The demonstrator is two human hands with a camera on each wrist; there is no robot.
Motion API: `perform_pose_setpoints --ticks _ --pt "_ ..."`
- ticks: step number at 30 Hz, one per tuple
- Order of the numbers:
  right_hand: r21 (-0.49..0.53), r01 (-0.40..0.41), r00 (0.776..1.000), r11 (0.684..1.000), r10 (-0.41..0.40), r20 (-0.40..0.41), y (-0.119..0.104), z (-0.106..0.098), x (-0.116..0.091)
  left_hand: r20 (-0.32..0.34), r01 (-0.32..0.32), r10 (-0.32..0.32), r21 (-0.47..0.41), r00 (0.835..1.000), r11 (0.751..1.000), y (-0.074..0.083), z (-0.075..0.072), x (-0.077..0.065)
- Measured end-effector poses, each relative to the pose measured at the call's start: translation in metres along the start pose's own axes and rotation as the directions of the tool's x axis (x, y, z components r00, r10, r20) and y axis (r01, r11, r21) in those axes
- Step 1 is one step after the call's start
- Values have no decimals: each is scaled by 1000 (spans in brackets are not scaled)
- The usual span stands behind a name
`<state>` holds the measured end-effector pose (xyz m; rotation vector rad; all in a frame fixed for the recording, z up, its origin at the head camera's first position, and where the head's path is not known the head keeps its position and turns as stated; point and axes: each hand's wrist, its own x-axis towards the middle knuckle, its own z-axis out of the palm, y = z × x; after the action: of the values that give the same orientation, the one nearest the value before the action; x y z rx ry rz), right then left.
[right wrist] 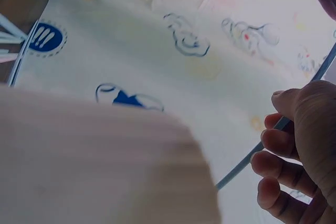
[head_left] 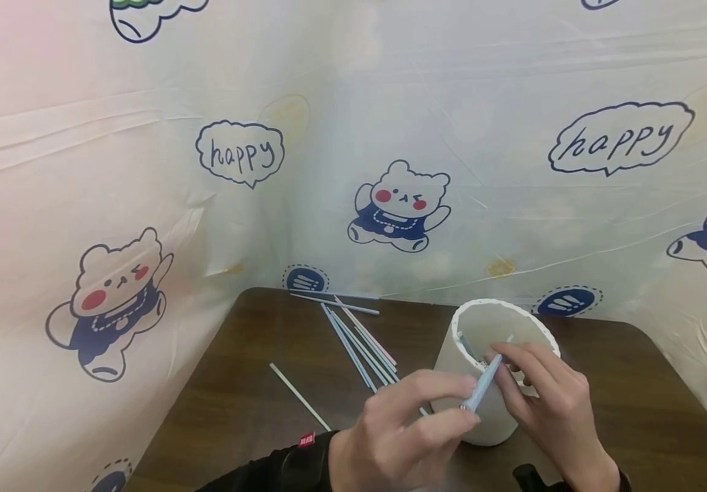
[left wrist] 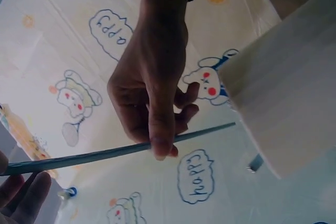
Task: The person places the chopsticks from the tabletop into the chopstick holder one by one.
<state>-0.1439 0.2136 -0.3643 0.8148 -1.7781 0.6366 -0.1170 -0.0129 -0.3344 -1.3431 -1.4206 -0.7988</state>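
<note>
Blue stick [head_left: 484, 383] pinched: left hand [head_left: 399, 430], right hand [head_left: 553, 396]; left-wrist view shows tip [left wrist: 230, 125], right-wrist hides.

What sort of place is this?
Probably a small, screened-off tabletop workspace: cartoon-printed sheeting hangs behind and beside a dark wood-look table, which bears a white container and loose thin sticks.

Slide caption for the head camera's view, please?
Left hand and right hand hold a blue stick by a white container; more sticks lie on the table.
</note>
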Motion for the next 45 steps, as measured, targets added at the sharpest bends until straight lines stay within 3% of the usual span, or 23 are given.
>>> perform_pose_setpoints --ticks 3,6,13,21,24,28,30,45 --pt "-42 -45 998 998 47 43 9 -3 -7 45 65 -66 25 997 998 -6 8 0" --pt "-73 -77 994 994 83 74 17 -4 -11 103 158 -161 38 982 987 -8 16 -6" --pt "-108 -109 988 988 119 100 26 -2 -18 181 252 -261 68 948 965 -12 27 -15" --pt "-105 -99 987 990 111 114 33 6 -25 288 345 -371 139 883 928 -19 36 -24" --pt "-101 -93 987 990 105 119 32 8 -25 348 411 -444 167 826 896 -20 39 -28" --pt "-93 -106 981 990 120 154 28 11 -22 440 504 -550 227 710 833 -23 44 -34" --pt "-87 -116 976 990 129 178 26 13 -21 464 505 -567 264 680 822 -25 48 -37" --pt "-58 -115 975 992 124 187 24 21 -26 455 543 -609 283 649 790 -28 49 -53"
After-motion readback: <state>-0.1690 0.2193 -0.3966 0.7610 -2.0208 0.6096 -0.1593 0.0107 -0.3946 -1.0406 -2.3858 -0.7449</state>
